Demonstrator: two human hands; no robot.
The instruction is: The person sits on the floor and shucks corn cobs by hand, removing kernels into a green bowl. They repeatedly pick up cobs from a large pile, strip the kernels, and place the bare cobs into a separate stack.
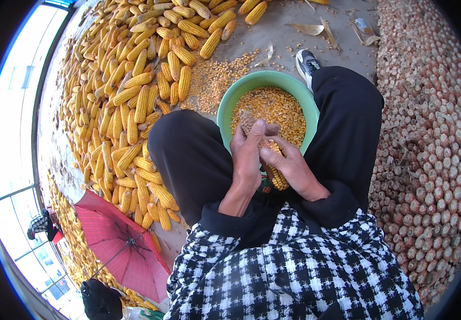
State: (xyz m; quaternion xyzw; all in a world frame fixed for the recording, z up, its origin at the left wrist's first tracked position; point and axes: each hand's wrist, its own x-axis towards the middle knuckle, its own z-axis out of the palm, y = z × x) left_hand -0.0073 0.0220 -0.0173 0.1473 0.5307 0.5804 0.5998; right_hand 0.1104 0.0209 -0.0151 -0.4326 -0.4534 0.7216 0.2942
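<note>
Both hands are on a partly shelled ear of corn (279,179) above a green plastic basin (226,105). My left hand (247,154) wraps the bare upper end of the cob, thumb along its top. Lower down, my right hand (288,164) grips the part that still carries rows of yellow kernels, its thumb lying across the cob. Loose corn kernels (272,103) fill much of the basin, which stands between my knees. My fingers partly hide the middle of the ear.
A large heap of corn ears (130,100) lies to the left, with loose kernels (210,80) scattered beside the basin. Stripped cobs (422,160) are stacked at right. An open red umbrella (122,244) rests at lower left, near a black bag (101,300). Dry husks (308,29) lie ahead.
</note>
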